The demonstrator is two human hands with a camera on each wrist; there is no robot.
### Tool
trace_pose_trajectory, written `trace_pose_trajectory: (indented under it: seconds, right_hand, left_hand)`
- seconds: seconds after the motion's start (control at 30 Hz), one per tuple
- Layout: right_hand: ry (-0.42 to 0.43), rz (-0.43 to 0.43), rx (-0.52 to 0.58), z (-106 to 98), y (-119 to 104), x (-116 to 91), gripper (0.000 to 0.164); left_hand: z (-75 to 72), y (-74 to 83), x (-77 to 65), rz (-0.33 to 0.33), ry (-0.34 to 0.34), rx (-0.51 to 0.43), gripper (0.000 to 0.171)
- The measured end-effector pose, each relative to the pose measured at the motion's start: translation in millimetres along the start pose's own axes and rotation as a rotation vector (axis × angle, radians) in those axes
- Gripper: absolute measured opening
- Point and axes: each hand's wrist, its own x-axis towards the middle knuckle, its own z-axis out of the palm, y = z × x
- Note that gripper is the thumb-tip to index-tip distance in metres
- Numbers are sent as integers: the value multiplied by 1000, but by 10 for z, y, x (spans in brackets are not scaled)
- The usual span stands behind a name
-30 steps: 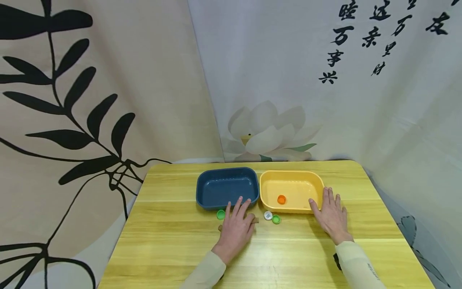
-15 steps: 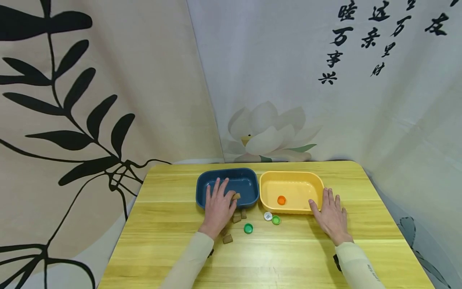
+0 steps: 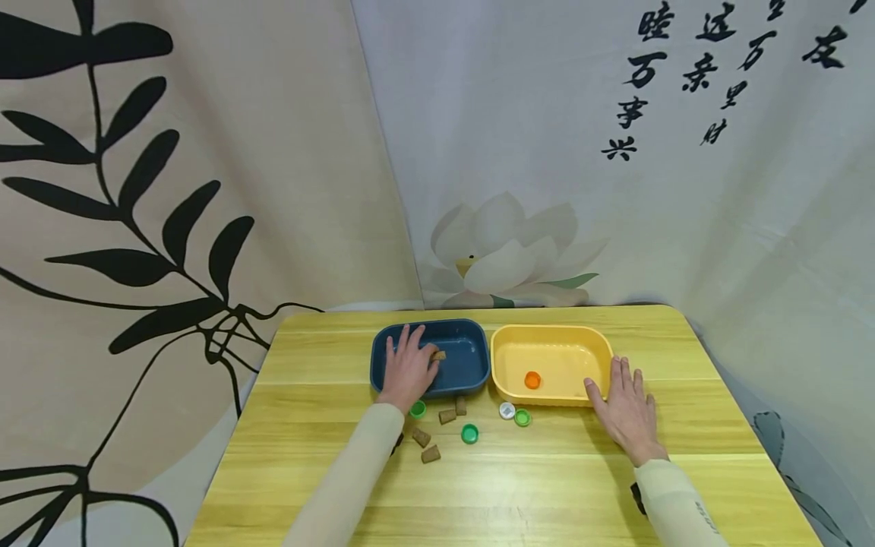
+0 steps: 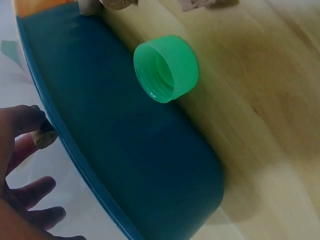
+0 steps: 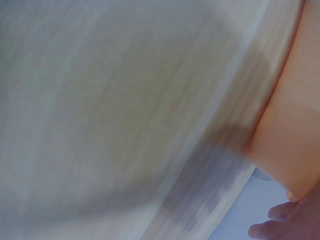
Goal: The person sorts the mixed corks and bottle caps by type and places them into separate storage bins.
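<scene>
Over the blue tray (image 3: 468,357), my left hand (image 3: 406,370) pinches a brown cork (image 3: 439,355) between thumb and forefinger, the other fingers spread. The left wrist view also has this cork (image 4: 46,139) at the fingertips, near the tray's rim. My right hand (image 3: 625,410) lies with straight fingers against the right end of the yellow tray (image 3: 552,334). Inside that tray sits an orange bottle cap (image 3: 532,380). A green bottle cap (image 3: 418,409) is on the table, close to the blue tray's front side and my left wrist.
Several corks (image 3: 447,416) lie on the wooden table (image 3: 547,494) in front of the blue tray. Near them is another green cap (image 3: 469,433). A white cap (image 3: 506,410) and a light green cap (image 3: 522,417) sit before the yellow tray. Printed curtains hang behind.
My left hand has taken a cork from the table and moved up and left with it, over the blue tray. A green cap has shifted on the table. The right hand stays put.
</scene>
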Motion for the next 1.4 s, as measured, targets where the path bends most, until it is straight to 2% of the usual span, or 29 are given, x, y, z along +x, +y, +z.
trace_pose_trajectory:
  seconds: [0.37, 0.53, 0.67, 0.8, 0.9, 1.1, 1.4]
  right_hand:
    - [-3, -7, -5, 11, -27, 16, 92]
    - [-13, -4, -9, 21, -33, 11, 93]
    - [-9, -5, -11, 26, -27, 10, 93]
    - [-6, -8, -13, 31, -15, 13, 92]
    - [-9, -9, -12, 25, -10, 7, 92]
    - [-14, -3, -4, 4, 17, 0, 92]
    - [-4, -5, 4, 8, 11, 2, 92]
  left_hand:
    - [66, -5, 119, -18, -134, 12, 25]
    - [71, -13, 96, -40, -181, 2, 44]
    - [57, -27, 27, -43, -131, -47, 64]
    - [57, -38, -86, -30, -54, -91, 74]
    - [52, -43, -184, -26, -21, -115, 79]
    - [21, -47, -378, -16, 13, -160, 82]
    - [16, -49, -641, 4, 55, -160, 83]
